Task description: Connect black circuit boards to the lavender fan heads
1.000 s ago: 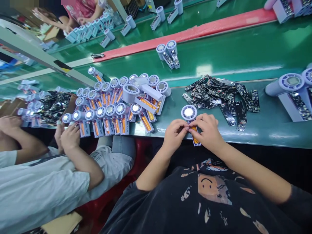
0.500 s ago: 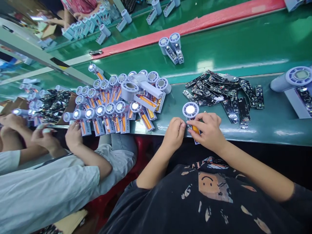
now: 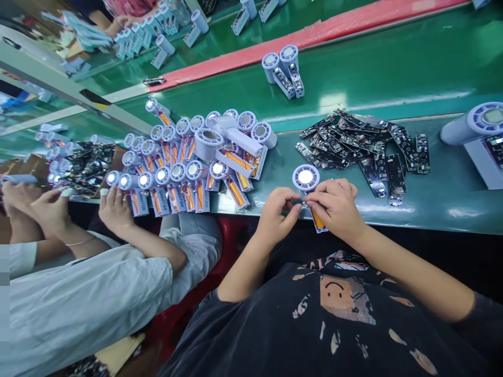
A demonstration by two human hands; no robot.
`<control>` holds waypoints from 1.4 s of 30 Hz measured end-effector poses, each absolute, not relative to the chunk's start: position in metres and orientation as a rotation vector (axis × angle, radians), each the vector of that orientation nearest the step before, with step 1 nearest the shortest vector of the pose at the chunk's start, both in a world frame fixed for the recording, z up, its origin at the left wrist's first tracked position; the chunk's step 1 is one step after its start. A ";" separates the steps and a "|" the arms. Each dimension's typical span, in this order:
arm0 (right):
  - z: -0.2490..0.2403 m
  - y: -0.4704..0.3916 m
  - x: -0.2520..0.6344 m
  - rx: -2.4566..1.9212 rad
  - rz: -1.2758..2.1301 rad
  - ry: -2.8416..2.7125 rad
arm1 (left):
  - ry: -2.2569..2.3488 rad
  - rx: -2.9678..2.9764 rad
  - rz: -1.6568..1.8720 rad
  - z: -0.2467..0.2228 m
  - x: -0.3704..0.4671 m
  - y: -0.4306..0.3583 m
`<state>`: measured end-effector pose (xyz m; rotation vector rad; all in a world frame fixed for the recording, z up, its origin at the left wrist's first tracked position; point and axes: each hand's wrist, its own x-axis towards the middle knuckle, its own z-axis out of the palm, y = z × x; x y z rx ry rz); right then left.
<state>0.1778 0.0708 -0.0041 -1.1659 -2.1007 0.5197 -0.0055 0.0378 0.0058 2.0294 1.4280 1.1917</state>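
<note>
Grip: the right hand [image 3: 338,207] grasps the fan [image 3: 306,178] at the top of its handle, thumb and fingers closed together just below the round head. The left hand [image 3: 278,214] is bent beside the neck, thumb and forefinger close to the right fingertips; cannot tell whether it pinches a small part there.

Position: the fan is at the near edge of the bench [image 3: 436,204], directly before the wearer, head toward the belt [image 3: 377,73], handle end toward the body. The handle is open, with an orange cell [image 3: 319,221] showing below the right fingers.

Surroundings: loose black boards [image 3: 353,141] lie heaped beyond the right hand, overlapping, at the far side of the bench. Left of the fan, a crowded group of pale fans [image 3: 177,173], many with orange cells exposed. Two fans [image 3: 283,73] sit side by side on the belt, boards showing in their handles. Another fan [image 3: 467,131] is cut off at the right edge. At left, a co-worker's hand [image 3: 117,208] touches the nearest row, white covers on fingertips.
</note>
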 end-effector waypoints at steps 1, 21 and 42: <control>-0.003 0.071 0.178 -1.173 0.530 -2.106 | 1.422 2.139 1.191 0.006 -0.005 0.037; -0.011 0.068 0.187 -1.075 0.733 -2.002 | 1.344 2.228 1.237 0.004 0.003 0.037; -0.018 0.066 0.194 -1.040 0.635 -1.999 | 1.593 2.227 0.794 0.026 -0.023 0.137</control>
